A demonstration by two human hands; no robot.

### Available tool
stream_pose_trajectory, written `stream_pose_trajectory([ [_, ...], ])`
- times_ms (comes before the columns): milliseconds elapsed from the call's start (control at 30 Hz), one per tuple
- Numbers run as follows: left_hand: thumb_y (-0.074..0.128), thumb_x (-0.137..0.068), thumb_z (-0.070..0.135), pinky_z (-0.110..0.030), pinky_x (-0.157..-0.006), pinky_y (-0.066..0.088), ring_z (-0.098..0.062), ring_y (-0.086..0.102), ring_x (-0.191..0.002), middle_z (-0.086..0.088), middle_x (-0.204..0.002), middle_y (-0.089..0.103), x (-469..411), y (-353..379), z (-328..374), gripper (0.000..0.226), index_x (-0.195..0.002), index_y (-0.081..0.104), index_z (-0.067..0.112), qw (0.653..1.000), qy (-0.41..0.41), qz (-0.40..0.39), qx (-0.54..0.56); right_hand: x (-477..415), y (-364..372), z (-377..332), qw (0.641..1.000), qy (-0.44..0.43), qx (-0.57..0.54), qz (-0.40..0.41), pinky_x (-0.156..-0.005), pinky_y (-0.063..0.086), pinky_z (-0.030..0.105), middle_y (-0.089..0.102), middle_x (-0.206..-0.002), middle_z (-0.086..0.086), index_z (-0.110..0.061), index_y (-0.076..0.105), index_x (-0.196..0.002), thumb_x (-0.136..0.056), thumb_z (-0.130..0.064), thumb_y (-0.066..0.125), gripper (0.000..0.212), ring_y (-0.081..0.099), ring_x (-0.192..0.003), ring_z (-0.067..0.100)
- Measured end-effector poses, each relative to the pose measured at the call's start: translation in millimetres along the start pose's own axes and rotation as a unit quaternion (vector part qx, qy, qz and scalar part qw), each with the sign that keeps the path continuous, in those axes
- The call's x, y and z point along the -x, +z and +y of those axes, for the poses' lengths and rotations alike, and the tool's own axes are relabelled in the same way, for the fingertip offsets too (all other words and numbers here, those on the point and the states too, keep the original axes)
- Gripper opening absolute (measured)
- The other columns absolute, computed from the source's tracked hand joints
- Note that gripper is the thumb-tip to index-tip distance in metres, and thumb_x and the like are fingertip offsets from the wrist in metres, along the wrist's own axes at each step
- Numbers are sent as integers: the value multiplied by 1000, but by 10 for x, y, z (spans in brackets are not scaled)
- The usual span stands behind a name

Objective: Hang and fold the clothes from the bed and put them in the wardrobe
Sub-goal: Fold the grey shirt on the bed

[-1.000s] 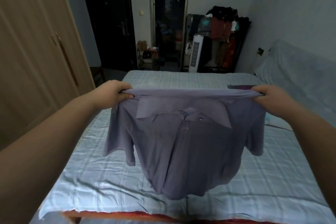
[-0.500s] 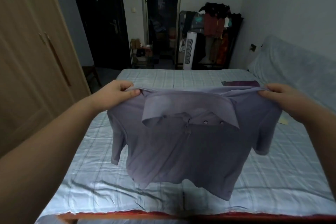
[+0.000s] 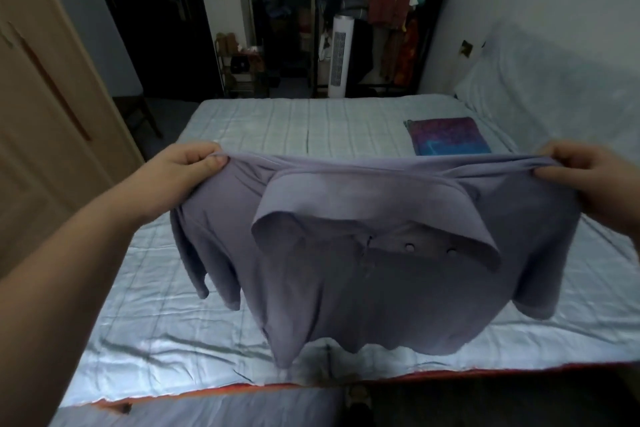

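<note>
A purple polo shirt [image 3: 374,288] hangs spread out in the air above the bed [image 3: 263,128], collar and buttons toward me. My left hand [image 3: 187,166] pinches its left shoulder and my right hand [image 3: 588,173] pinches its right shoulder, stretching the top edge taut. The hem swings just above the sheet near the front edge. A folded purple and blue cloth [image 3: 446,137] lies flat on the bed at the far right.
The wooden wardrobe [image 3: 41,107] stands shut along the left. Beyond the bed are a dark doorway [image 3: 280,10], a white tower fan [image 3: 341,55] and a rack piled with clothes [image 3: 394,0]. A covered headboard or pillows [image 3: 554,80] runs along the right.
The shirt has swung lower and closer to the bed, its body billowing toward me. My view has tilted down, so the folded cloth behind is now in plain view.
</note>
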State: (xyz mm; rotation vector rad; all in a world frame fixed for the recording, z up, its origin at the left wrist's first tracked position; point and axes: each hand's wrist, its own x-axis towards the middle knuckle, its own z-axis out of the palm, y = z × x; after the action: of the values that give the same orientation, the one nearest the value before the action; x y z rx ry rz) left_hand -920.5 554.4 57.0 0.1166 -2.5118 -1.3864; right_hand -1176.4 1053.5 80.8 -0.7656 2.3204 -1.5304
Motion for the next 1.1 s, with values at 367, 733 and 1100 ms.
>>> stream_pose_trajectory([
  [367,62,-97,31,-37,-58,35,-25,51,-63,-20,-65,56,-1835,1083,-1221,41,-68,54,4,972,-99,69,-204,-1859,224,1576,952,76,273,111,-65,34,35,58,-72,14,-7,59,-75,-92,-23,66,24,56,-77,30],
  [733,57,-99,40,-34,-62,29,-25,50,-69,2,-61,47,-3986,2410,-3774,43,-66,50,14,924,-281,22,-259,-4395,889,4299,933,193,302,7,-71,38,35,59,-84,8,-19,58,-86,-94,-39,56,22,55,-81,29],
  [1100,38,-101,54,-38,-67,41,-38,62,-87,-14,-91,66,-4747,3653,-6007,42,-89,58,20,861,-303,-30,-408,-5174,1783,6539,887,133,441,24,-68,43,46,59,-92,26,-9,53,-91,-100,-40,38,36,59,-84,48],
])
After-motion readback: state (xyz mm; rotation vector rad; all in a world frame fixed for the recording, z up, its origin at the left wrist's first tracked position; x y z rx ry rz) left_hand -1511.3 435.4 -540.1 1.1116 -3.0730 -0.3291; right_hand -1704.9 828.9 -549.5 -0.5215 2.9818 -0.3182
